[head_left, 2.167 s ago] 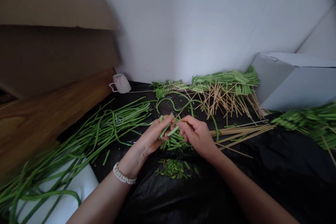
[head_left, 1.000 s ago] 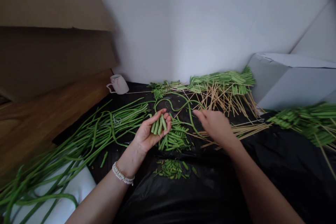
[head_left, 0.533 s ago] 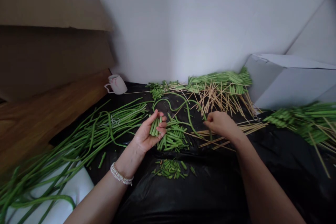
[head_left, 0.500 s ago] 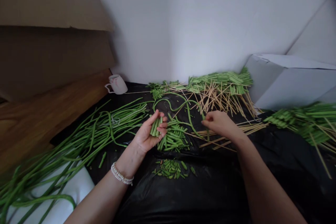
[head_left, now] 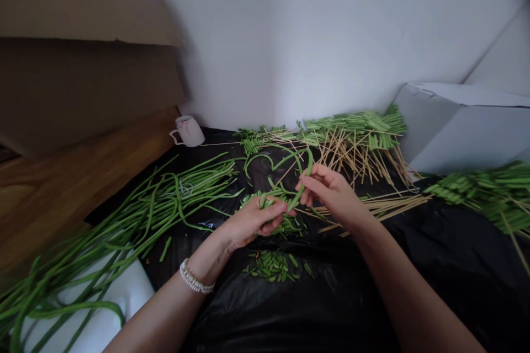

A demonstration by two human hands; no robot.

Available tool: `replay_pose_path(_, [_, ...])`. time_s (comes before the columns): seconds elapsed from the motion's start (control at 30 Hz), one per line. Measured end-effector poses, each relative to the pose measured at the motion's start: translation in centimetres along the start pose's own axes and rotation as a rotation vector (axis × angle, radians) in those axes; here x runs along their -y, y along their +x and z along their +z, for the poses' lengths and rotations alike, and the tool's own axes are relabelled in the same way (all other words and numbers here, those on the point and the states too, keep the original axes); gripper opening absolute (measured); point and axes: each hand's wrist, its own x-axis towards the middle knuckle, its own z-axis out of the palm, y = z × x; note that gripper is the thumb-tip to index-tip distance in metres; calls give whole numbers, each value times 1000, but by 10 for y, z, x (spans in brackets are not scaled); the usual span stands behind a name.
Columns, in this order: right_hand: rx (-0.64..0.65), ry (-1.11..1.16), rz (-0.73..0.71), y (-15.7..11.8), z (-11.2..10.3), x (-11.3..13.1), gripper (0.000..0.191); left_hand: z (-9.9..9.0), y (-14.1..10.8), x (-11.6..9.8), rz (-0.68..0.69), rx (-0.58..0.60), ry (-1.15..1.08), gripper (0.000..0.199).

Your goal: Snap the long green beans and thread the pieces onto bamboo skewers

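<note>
A crinkled, faintly glossy black sheet (head_left: 339, 298) spreads below a smooth pale wall (head_left: 232, 38), perhaps to keep plant scraps off whatever lies beneath. A small heap of clippings (head_left: 271, 266) sits on it. Beyond the clippings, the left hand (head_left: 253, 220) curls around short pieces (head_left: 262, 201), mostly hidden by the fingers, apparently so that they stay gathered. Beyond the clippings and to their right, the right hand (head_left: 327, 190) pinches a curved stalk (head_left: 308, 162) between thumb and fingers; its lower end meets the left fingertips, likely for steadiness, while the rest bends in a supple loop. Left of the clippings, slender long stalks (head_left: 144, 209) sprawl in a loose bunch, probably for easy reach. Right of the clippings and farther off lie thin, straight wooden sticks (head_left: 385, 207)
</note>
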Motion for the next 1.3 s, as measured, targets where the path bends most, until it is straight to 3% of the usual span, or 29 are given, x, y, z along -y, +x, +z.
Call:
replay_pose_path(0.17, [-20,-30,-78,0,5,-1,17,1,1,1,-7,17,28,35])
replay_pose_path(0.3, [-41,-16,-96,-2,7,-1,14,1,0,0,59,-68,109,35])
replay_pose_path(0.53, [-2,173,-4,-5,7,-3,16,-4,-2,-6,84,-107,74,41])
replay_pose_path(0.73, [79,99,59,-7,20,-12,18,2,-1,-3,65,-67,87,37])
replay_pose_path(0.93, [-53,355,93,-3,19,-13,23,4,-2,-3,39,-191,116,34])
replay_pose_path(1.1, [-85,405,87,-3,21,-13,25,-1,2,-1,154,-260,-204,29])
replay_pose_path(1.3, [28,275,49,-6,34,-22,21,-5,1,-9,203,-193,-713,16])
